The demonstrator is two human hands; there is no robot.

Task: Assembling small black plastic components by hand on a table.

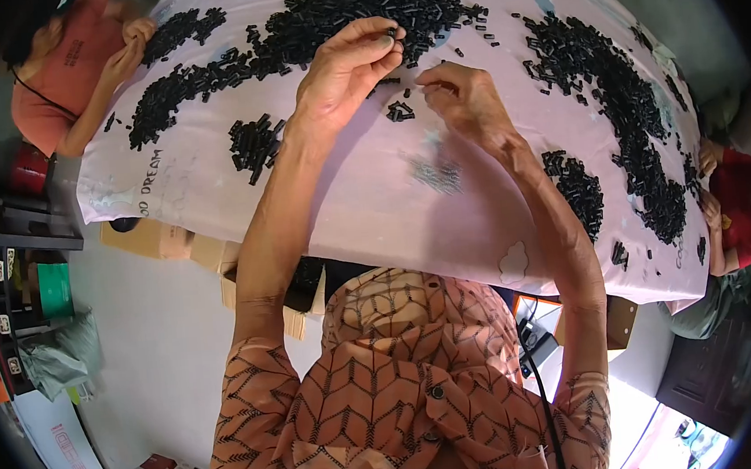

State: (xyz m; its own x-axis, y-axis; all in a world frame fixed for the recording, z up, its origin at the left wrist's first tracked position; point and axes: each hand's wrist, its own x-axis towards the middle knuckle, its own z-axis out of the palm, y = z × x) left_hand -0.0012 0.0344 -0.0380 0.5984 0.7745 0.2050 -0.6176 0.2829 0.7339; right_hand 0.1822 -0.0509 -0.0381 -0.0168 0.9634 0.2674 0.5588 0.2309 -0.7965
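Observation:
My left hand (349,69) is raised over the table in a pinch, its thumb and fingertips closed on a small black cylindrical piece (392,32). To its right hovers my right hand (471,103), fingers loosely bent and tips slightly apart, with nothing visible between them. A few loose black pieces (400,111) lie on the cloth between the hands. Beyond them spreads a large heap of the same black pieces (357,2). Smaller piles of these pieces lie left of my left forearm (254,145) and right of my right forearm (575,188).
A pink patterned cloth (374,221) covers the table. A long pile of black pieces (622,118) runs down its right side. One person (71,69) works at the left edge, another in red (737,206) at the right. Cardboard boxes (160,238) stand beneath the table.

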